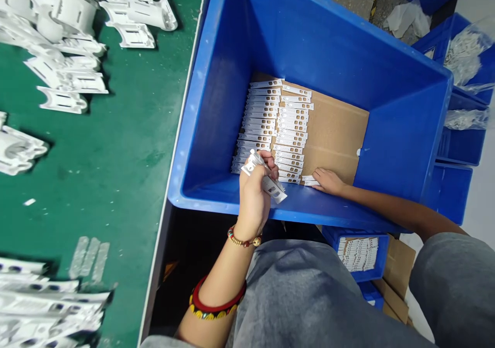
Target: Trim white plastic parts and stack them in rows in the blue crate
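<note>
Bearings from mid-view, 12 at the top edge. Green worktop [127,152] fills the 9 o'clock side. Large blue bin [317,33] beside it, spanning 12 to 4 o'clock. Grey shirt [305,291] of the wearer at 5.

On the worktop: heap of white curved parts [73,13] at 10; long white parts [50,307] at 8, blurred.

Cardboard sheet [332,126] lines the bin floor. On its 9 o'clock side, white slotted strips [292,131] lie side by side in two columns, each strip roughly crosswise.

Smaller blue bin [371,276] outside, at 4 o'clock, holding more rows of white strips.

Left hand [253,188] just below mid-view, at 6, raised over the large bin's 8 o'clock side. Grip closed around white pieces [274,188], thumb on top; count unclear.

Right hand [328,181] at about 3, low in the bin, at the 5 o'clock edge of the sheet. Fingertips on short visible ends of white strips [308,180], just beside the second column's foot. Cannot tell whether that grip pinches or only presses.

Red bangle [216,307] on the left forearm at 7; beaded bracelet [242,237] at the wrist. Three clear strips [89,258] on the worktop at 8.
</note>
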Available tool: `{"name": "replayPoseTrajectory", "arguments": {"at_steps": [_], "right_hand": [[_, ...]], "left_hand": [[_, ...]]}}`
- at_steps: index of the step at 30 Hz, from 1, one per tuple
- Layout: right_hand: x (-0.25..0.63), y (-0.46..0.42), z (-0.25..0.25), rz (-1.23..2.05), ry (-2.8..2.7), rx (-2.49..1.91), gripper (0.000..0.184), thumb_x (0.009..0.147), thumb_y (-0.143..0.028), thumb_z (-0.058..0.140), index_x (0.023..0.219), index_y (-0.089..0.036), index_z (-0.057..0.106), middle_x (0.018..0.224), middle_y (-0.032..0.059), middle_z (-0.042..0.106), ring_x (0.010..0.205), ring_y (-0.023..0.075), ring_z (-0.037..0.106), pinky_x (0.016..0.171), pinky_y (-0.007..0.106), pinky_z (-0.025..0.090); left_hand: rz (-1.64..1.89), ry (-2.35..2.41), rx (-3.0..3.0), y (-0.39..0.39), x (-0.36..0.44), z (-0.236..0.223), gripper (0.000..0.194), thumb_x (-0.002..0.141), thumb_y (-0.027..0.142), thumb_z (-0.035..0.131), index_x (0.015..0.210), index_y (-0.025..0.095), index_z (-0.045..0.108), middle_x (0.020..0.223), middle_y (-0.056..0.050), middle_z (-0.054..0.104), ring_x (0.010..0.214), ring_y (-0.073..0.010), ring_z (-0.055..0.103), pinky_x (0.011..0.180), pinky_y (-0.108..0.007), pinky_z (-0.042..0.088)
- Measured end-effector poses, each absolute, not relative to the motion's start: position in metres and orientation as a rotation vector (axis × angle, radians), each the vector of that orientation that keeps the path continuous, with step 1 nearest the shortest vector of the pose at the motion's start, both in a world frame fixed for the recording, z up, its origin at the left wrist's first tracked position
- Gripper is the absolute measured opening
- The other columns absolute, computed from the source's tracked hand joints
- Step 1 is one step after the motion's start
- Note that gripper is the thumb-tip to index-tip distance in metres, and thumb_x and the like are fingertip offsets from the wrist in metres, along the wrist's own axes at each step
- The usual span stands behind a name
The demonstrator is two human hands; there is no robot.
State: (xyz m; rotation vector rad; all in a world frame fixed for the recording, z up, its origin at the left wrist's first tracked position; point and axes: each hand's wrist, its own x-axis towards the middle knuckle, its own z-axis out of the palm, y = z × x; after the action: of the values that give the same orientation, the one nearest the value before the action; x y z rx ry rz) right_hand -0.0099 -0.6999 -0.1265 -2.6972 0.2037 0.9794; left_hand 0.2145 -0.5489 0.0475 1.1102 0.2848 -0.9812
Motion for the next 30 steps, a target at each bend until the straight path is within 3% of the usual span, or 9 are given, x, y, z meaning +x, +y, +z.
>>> {"name": "replayPoseTrajectory", "arguments": {"at_steps": [8,12,15,19,22,26,30], "right_hand": [[-0.003,-0.701,-0.122,0.958,0.310,-2.604,0.027,0.093,-0.037,0.061,0.104,-0.012,0.058,0.113,0.0170,0.061,0.106,0.0280,0.055,0.090,0.035,0.045],[0.028,-0.690,-0.087,0.467,0.625,-2.201,0.027,0.097,-0.043,0.051,0.092,-0.017,0.058,0.094,0.0089,0.065,0.091,0.0222,0.060,0.086,0.035,0.048],[0.064,-0.670,-0.044,0.198,0.586,-1.578,0.040,0.096,-0.057,0.045,0.101,-0.020,0.060,0.095,0.0045,0.067,0.086,0.0172,0.064,0.082,0.032,0.052],[0.100,-0.650,-0.003,0.202,0.519,-1.219,0.037,0.080,-0.054,0.071,0.091,-0.020,0.060,0.086,0.0007,0.065,0.071,0.0131,0.063,0.070,0.029,0.054],[0.104,-0.655,0.004,0.159,0.578,-1.254,0.032,0.078,-0.046,0.074,0.080,-0.020,0.056,0.075,-0.0022,0.061,0.064,0.0116,0.059,0.065,0.027,0.053],[0.083,-0.686,-0.005,0.044,0.698,-1.539,0.022,0.085,-0.040,0.066,0.086,-0.021,0.054,0.085,0.0009,0.066,0.076,0.0150,0.065,0.070,0.029,0.053],[0.039,-0.730,-0.040,0.061,0.770,-2.036,0.008,0.093,-0.031,0.052,0.093,-0.022,0.051,0.086,0.0038,0.067,0.079,0.0189,0.065,0.075,0.033,0.051]], "left_hand": [[-1.024,0.284,1.080,-0.547,0.218,0.043,0.030,0.051,0.011,0.054,0.079,0.017,0.061,0.070,0.003,0.051,0.058,-0.0086,0.047,0.056,-0.022,0.040],[-1.070,0.274,1.077,-0.546,0.220,0.041,0.031,0.052,0.008,0.055,0.081,0.018,0.059,0.071,0.003,0.055,0.062,-0.0097,0.054,0.062,-0.023,0.045],[-1.130,0.244,1.072,-0.544,0.222,0.042,0.033,0.053,0.006,0.055,0.084,0.019,0.058,0.080,0.001,0.062,0.079,-0.0151,0.066,0.076,-0.028,0.050],[-1.206,0.206,1.078,-0.543,0.223,0.046,0.033,0.056,0.006,0.056,0.086,0.019,0.057,0.096,-0.003,0.068,0.109,-0.0260,0.067,0.088,-0.037,0.053],[-1.254,0.203,1.076,-0.543,0.222,0.048,0.035,0.058,0.008,0.059,0.092,0.018,0.061,0.099,-0.007,0.071,0.113,-0.0276,0.065,0.093,-0.039,0.053],[-1.190,0.231,1.101,-0.544,0.217,0.044,0.030,0.062,0.011,0.066,0.091,0.017,0.061,0.101,-0.006,0.070,0.109,-0.0243,0.065,0.099,-0.041,0.052],[-1.020,0.235,1.214,-0.547,0.214,0.039,0.023,0.069,0.023,0.074,0.087,0.020,0.059,0.092,-0.002,0.064,0.097,-0.0186,0.065,0.087,-0.036,0.057]]}}
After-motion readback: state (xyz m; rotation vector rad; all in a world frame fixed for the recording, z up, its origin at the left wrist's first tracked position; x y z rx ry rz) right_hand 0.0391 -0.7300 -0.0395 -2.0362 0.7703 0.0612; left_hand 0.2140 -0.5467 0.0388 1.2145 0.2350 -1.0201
